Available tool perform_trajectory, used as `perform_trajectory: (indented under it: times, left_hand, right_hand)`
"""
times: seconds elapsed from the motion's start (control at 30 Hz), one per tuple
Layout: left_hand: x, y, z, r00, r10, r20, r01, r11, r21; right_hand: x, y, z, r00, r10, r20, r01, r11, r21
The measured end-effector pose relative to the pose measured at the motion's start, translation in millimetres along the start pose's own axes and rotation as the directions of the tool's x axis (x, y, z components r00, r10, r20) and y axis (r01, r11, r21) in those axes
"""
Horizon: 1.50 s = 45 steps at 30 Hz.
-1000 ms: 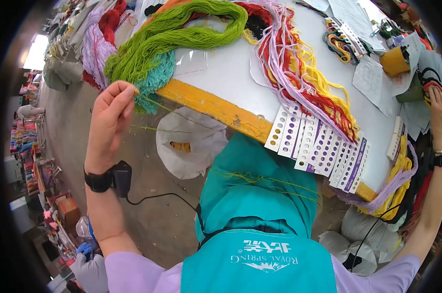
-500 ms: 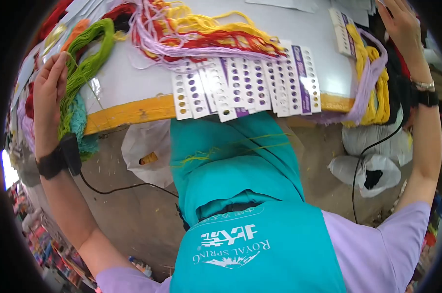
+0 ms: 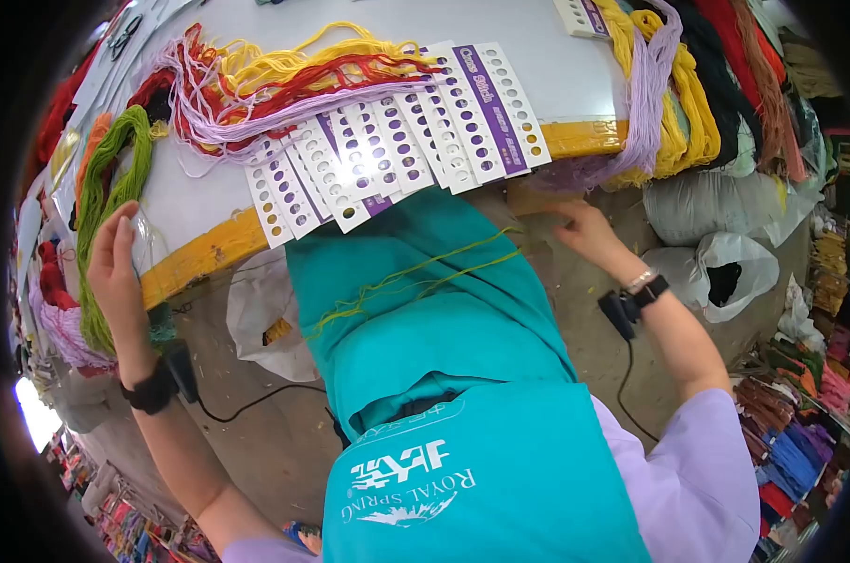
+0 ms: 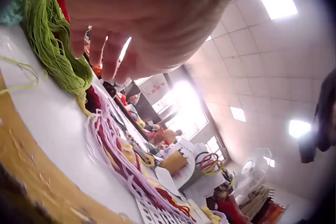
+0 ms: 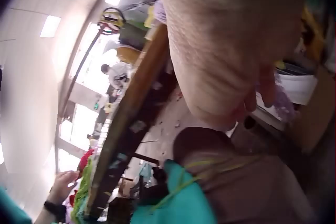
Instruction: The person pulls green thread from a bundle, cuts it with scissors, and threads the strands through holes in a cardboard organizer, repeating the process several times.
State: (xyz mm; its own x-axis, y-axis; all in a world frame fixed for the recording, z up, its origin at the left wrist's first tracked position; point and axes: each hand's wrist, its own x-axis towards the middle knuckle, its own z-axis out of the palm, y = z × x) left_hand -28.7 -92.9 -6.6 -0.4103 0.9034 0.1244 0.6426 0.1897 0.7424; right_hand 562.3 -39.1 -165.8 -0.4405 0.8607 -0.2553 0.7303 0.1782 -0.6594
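My left hand [image 3: 117, 281] is raised at the table's left front corner, fingers loosely bent, overlapping the green yarn skein [image 3: 124, 155] in the head view. In the left wrist view that skein [image 4: 50, 35] lies beyond the fingers, and a loose green strand [image 4: 23, 66] shows on the tabletop. Below the front edge, my right hand [image 3: 589, 239] reaches under the table, fingers loosely extended and partly hidden. Thin green threads [image 3: 425, 277] lie across the teal apron over the lap. Punched white-and-purple thread cards [image 3: 486, 108] overhang the table edge, under lilac, red and yellow threads [image 3: 256, 108].
Yellow and lilac skeins [image 3: 683, 117] hang over the table's right edge, beside black and red ones. White bags [image 3: 735, 206] stand on the floor at right, and another white bag [image 3: 256, 314] at left. Scissors [image 3: 126, 36] lie at the far left of the table.
My right hand has come from the far right of the table down to below its front edge. The left hand's fingertips have loosened from the green thread they pinched. The head view has shifted rightward.
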Motion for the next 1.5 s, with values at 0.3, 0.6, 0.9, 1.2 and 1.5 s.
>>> perform_trajectory:
  times: [0.3,0.6,0.9,1.2,1.5]
  left_hand:
    - [-94,45,44,0.985,0.009,0.171,0.031,0.974,-0.226]
    - [-129,72,127,0.873,0.081,0.481,0.109,0.929,-0.353]
    - [-113,181,158,0.624,0.387,0.679,0.076,0.835,-0.546]
    - [-83,176,100,0.846,0.280,0.454,0.145,0.698,-0.701]
    - [-105,179,139,0.695,0.411,0.590,0.146,0.723,-0.675]
  right_hand:
    - [23,30,35,0.934,0.152,0.324,-0.258,0.913,0.316]
    - [7,-6,49,0.995,0.070,-0.069,-0.032,0.895,0.445]
    - [-5,-188,-85,0.964,-0.263,-0.024,0.232,0.799,0.555]
    - [-2,-220,-194,0.926,-0.289,0.242,0.218,0.934,0.283]
    - [10,-233,-184,0.709,-0.613,-0.349,0.469,0.039,0.883]
